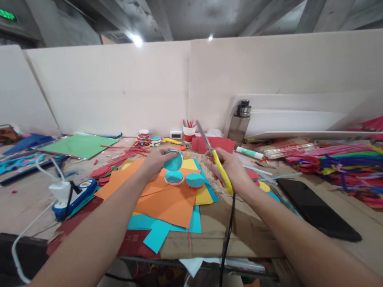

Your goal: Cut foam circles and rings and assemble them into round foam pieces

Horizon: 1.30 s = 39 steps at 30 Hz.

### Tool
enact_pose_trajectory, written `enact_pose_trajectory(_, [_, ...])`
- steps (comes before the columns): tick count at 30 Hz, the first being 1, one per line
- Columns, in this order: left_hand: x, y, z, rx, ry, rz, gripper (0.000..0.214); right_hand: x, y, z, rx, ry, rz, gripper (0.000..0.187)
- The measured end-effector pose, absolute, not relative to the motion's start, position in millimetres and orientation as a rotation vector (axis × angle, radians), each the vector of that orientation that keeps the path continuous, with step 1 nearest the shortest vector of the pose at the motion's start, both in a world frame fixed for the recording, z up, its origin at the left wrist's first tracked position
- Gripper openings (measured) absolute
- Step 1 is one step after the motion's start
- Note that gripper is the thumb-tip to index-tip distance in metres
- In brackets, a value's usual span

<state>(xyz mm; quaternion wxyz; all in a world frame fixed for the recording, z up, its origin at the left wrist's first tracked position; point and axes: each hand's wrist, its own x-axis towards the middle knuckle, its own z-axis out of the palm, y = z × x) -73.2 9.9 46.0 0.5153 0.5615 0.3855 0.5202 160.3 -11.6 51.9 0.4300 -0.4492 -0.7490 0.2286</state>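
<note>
Turquoise-faced disc [173, 163] | left grip [155, 164] clamped on its rim, near two similar discs [173, 177] | probably light, fairly stiff, easily dented; best held by the edge | right grip [233, 167] closed around yellow-handled tool [222, 171], likely rigid; hold its handle

Covered edges, a cropped bundle and an unreadable display.
The left grip [156, 164] hides one edge of a round, blue-faced disc [173, 162]; orange paper sheets [169, 206] partly cover bright-blue paper sheets [157, 240]. Multicoloured fuzzy stems [353, 167] run off right; the small white clock's [175, 135] display is illegible.
</note>
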Motion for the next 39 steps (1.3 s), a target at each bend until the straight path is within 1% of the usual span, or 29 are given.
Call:
enact_pose_trajectory(2, [-67, 7, 44, 1.439, 0.948, 1.200, 0.031, 157, -13, 54, -1.001, -1.724, 0.714, 0.038])
enact_pose_trajectory(4, [-62, 6, 41, 1.506, 0.996, 1.151, 0.031, 154, -15, 55, -0.909, -1.658, 0.774, 0.046])
enact_pose_trajectory(9, [-51, 3, 34, 1.522, 0.992, 1.090, 0.033, 147, -16, 52, -0.907, -1.693, 0.761, 0.058])
enact_pose_trajectory(14, [-40, -6, 38, 1.573, 1.000, 1.069, 0.030, 142, -15, 45, -0.975, -1.843, 0.576, 0.051])
enact_pose_trajectory(19, [-36, -11, 41, 1.903, 1.043, 1.244, 0.014, 139, -20, 47, -1.004, -1.853, 0.513, 0.043])
enact_pose_trajectory(23, [-36, -13, 43, 2.083, 1.102, 1.300, 0.017, 136, -25, 52, -0.935, -1.768, 0.689, 0.042])
enact_pose_trajectory(28, [-31, -17, 44, 2.034, 1.089, 1.355, 0.014, 135, -25, 54, -0.873, -1.580, 1.041, 0.041])
enact_pose_trajectory(33, [-37, -11, 42, 1.790, 1.113, 1.438, 0.013, 138, -24, 53, -0.866, -1.564, 1.145, 0.042])
enact_pose_trajectory(35, [-42, -5, 41, 1.638, 1.104, 1.498, 0.017, 139, -26, 53, -0.863, -1.611, 1.168, 0.043])
enact_pose_trajectory(39, [-47, 1, 38, 1.401, 0.935, 1.563, 0.028, 140, -33, 55, -0.844, -1.756, 1.279, 0.047])
